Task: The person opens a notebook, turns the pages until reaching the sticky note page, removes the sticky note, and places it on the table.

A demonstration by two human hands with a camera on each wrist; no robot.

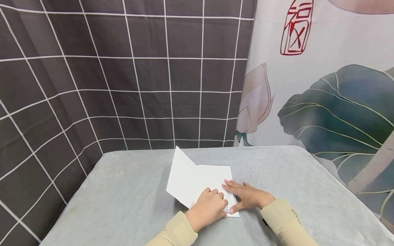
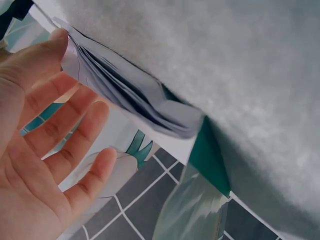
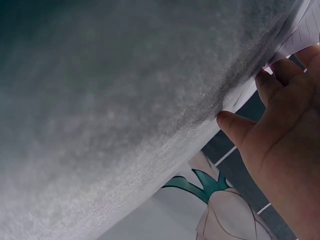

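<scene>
An open notebook (image 1: 197, 177) with blank white pages lies on the grey-covered table, its left side raised at an angle. Part of a green cover (image 2: 207, 152) and a loose stack of pages (image 2: 132, 95) show in the left wrist view. My left hand (image 1: 208, 208) is over the lower part of the notebook, fingers bent loosely and apart, thumb tip at the page edges. On the right page rests my right hand (image 1: 246, 196), fingers spread, thumb close to the lower right corner. In the right wrist view faint lines mark a page (image 3: 302, 32).
The table (image 1: 123, 191) has a pale grey cloth. Behind it hangs a dark curtain (image 1: 184, 75) with a white grid. To the right is a white curtain (image 1: 277, 89) printed with lotus leaves and a red seal.
</scene>
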